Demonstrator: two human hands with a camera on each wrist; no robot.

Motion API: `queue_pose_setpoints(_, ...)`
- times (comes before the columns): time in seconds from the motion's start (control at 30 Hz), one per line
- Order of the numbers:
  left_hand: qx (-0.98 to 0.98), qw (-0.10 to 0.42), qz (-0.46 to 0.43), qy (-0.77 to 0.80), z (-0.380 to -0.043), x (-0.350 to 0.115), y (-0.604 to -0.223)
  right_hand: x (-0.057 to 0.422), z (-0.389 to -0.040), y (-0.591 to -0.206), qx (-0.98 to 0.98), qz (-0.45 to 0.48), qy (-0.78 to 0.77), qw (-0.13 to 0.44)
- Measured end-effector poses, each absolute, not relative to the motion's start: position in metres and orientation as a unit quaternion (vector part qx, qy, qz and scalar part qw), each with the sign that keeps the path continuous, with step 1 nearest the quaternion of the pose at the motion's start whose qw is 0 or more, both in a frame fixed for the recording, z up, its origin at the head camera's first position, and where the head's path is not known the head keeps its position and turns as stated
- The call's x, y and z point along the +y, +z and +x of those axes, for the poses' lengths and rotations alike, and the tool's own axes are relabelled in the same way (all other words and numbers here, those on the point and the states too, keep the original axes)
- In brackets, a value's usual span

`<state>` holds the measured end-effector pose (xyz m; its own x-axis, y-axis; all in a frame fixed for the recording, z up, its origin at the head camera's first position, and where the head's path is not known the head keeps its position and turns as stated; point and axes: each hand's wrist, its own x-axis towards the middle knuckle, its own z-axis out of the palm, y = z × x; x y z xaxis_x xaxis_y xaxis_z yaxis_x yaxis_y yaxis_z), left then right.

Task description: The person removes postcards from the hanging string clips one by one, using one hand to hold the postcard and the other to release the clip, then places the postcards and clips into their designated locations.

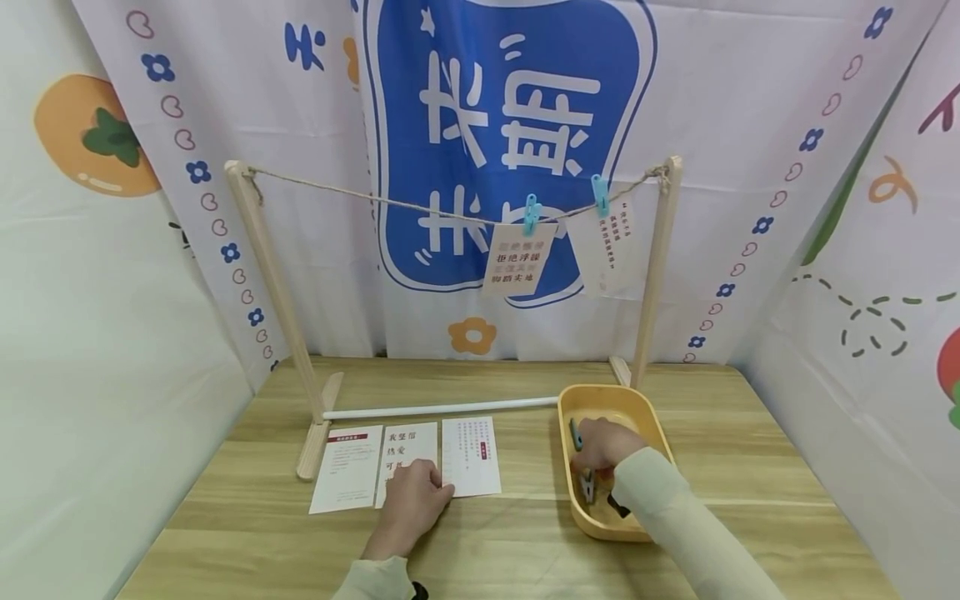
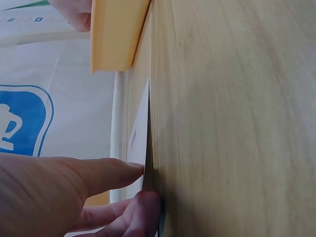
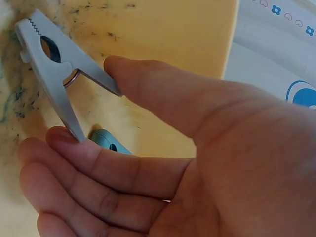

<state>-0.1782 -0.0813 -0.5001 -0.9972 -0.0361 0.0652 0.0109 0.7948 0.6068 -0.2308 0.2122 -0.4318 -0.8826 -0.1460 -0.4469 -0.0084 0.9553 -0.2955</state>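
Three cards [image 1: 408,442] lie in a row on the table [image 1: 525,550]. The left card [image 1: 346,479] lies flat, clear of our fingers. Our left hand [image 1: 414,504] covers the lower part of the middle one, its thumb at the near left corner of the right card [image 1: 474,458]; we cannot tell whether thumb and fingers pinch that edge or only rest against it. The cards look thin, light and apt to crease, so we do best to hold them by a margin. Farther right, inside the basket [image 1: 615,533], our right hand [image 1: 609,446] pinches the grey clip [image 3: 52,74], thumb on one handle, index finger on the other; its toothed ends meet. We judge it light and stiff, with a spring that pushes back; smooth handles may slip, so we should squeeze squarely near their tips.
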Motion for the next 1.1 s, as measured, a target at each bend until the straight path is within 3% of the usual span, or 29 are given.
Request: queue_pose_setpoints(1.1,-0.965,0.037,0.012,-0.260,-0.177,-0.072,-0.499,0.213,-0.232,-0.444,0.962,-0.032,-0.160,0.219)
